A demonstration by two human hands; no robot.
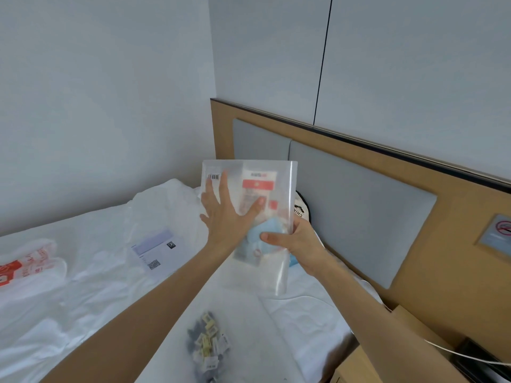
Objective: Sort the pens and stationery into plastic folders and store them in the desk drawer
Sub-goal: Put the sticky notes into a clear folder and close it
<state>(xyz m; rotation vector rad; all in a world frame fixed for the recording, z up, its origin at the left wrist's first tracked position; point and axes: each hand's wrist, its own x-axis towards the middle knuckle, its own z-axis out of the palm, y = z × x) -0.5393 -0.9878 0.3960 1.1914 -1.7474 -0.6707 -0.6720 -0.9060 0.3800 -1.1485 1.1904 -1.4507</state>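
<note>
White bed (83,299) against a padded headboard (359,205). Above it, a clear folder (279,272) of stationery is held upright — right hand (298,247) gripping its edge, left hand (226,217) spread flat against its front.

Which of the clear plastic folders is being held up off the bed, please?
The clear folder with the red-labelled packet, gripped by the right hand with the left hand flat on it. The other folder, holding small clips, lies on the bed.

Folder (279,189) upright above bed (290,313), small packets (208,344) seemingly in front.
</note>
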